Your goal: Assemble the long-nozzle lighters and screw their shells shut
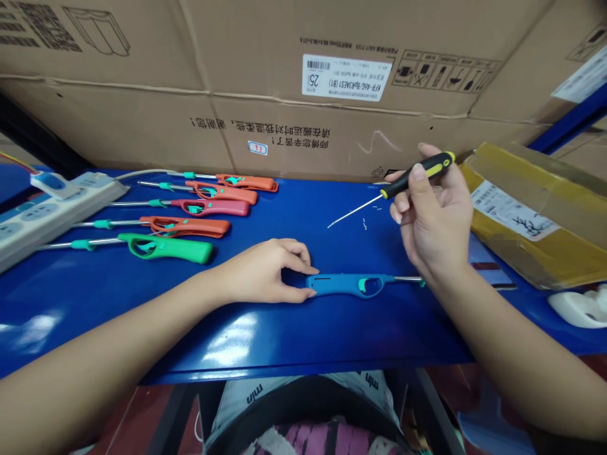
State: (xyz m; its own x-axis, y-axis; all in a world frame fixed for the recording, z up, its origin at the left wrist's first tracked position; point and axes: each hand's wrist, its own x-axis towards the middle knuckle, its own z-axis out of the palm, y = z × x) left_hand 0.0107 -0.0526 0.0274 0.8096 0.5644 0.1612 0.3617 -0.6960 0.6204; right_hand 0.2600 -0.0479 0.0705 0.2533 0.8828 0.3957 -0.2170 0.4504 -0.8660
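We see the left hand (272, 272) with its thumb and a finger clamped on the butt end of the blue utility lighter (336, 284), one digit along each long edge. The lighter lies at the near middle of the glossy blue tabletop (294, 335), its handle pointing left and its metal barrel running right until the right wrist hides it from us. On its handle we note a dark slit near the gripped end and a teal trigger inside the guard.

The right hand (439, 218), raised on the other side, is closed around the black-and-yellow handle of a screwdriver (393, 187); the thin shaft slants down to the left, its tip apart from the lighter. Near the shaft we find small pale slivers (365, 224) on the blue surface.

At left we count five more lighters in a column, barrels pointing left: the green lighter (194, 250) nearest us, then an orange-red one, a pinkish-red one and two orange ones. Beyond their barrels sits a white power strip (102, 193). Behind stands a printed cardboard carton (265, 69), and at right a yellow-taped box (564, 246).
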